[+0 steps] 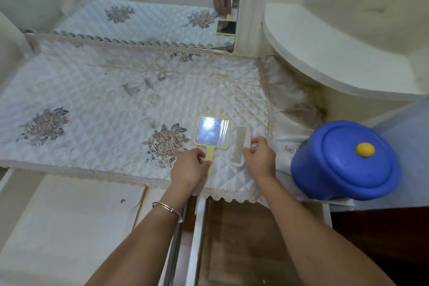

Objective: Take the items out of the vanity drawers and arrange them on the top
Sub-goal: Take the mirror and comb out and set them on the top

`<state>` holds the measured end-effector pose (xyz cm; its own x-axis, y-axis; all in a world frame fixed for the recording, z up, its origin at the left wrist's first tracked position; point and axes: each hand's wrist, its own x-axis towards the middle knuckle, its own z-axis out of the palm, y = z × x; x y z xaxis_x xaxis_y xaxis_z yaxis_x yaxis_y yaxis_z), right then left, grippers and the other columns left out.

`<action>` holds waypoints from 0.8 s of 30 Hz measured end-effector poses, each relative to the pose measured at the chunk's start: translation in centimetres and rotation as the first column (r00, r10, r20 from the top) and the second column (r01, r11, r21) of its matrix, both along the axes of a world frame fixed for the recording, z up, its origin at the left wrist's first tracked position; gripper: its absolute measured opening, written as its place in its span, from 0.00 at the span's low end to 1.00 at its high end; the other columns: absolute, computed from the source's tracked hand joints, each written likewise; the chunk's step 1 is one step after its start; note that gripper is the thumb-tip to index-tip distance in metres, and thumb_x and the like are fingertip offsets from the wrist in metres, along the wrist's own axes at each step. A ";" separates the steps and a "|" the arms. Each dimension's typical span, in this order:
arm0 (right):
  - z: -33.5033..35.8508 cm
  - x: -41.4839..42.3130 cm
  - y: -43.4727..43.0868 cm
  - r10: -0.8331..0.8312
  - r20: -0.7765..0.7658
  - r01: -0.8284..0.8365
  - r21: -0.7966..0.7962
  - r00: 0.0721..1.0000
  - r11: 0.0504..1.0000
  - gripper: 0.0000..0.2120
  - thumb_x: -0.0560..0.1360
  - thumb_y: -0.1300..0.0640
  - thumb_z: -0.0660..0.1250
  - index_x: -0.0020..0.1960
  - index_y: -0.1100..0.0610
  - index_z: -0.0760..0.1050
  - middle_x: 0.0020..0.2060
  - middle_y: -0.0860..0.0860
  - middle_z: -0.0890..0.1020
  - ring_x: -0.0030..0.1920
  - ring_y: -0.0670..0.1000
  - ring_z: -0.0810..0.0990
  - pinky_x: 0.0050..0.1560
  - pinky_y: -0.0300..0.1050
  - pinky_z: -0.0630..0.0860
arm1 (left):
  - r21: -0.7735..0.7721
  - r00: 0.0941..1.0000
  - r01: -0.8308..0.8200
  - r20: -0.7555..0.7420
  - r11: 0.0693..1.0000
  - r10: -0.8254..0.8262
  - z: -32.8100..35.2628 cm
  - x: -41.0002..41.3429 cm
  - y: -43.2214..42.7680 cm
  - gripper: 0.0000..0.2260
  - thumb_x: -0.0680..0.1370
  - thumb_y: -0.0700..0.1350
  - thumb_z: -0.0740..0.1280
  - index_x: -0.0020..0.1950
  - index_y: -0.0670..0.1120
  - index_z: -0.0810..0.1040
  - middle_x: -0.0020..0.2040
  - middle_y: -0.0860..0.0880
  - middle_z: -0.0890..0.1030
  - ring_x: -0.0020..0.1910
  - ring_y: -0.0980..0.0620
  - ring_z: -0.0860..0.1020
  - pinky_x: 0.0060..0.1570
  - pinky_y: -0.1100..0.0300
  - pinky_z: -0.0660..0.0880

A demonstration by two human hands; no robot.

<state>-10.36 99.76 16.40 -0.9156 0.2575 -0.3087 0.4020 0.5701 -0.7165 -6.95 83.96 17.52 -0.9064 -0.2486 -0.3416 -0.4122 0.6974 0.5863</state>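
Note:
A yellow hand mirror (212,133) lies face up on the quilted white cloth (97,90) that covers the vanity top, near its front right. My left hand (189,168) grips the mirror's handle. Just right of the mirror lies a white comb (239,147), teeth toward the mirror. My right hand (260,154) pinches the comb's back edge. Below the top, two drawers stand pulled out: a pale one (69,227) at the left and a wood-bottomed one (243,239) at the right, with no items showing inside.
A blue lidded tub (343,162) with a yellow knob stands just right of the vanity top. A curved cream shelf (325,58) overhangs the back right corner. The wall mirror (144,16) behind the top reflects the cloth and a hand.

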 end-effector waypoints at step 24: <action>-1.8 18.4 -15.6 0.534 0.157 -0.540 -0.004 0.831 0.842 0.17 0.76 0.51 0.62 0.64 0.51 0.68 0.60 0.46 0.73 0.60 0.46 0.72 0.56 0.40 0.70 | -0.180 0.940 -0.198 0.244 0.964 0.239 -5.7 21.4 -22.7 0.12 0.76 0.45 0.63 0.59 0.47 0.76 0.54 0.48 0.81 0.55 0.48 0.77 0.52 0.56 0.72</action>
<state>8.00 84.13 14.62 -0.8585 -0.2468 -0.4495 0.1224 0.7526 -0.6470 14.47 61.29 11.85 -0.7076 -0.4972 -0.5022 -0.6887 0.6442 0.3326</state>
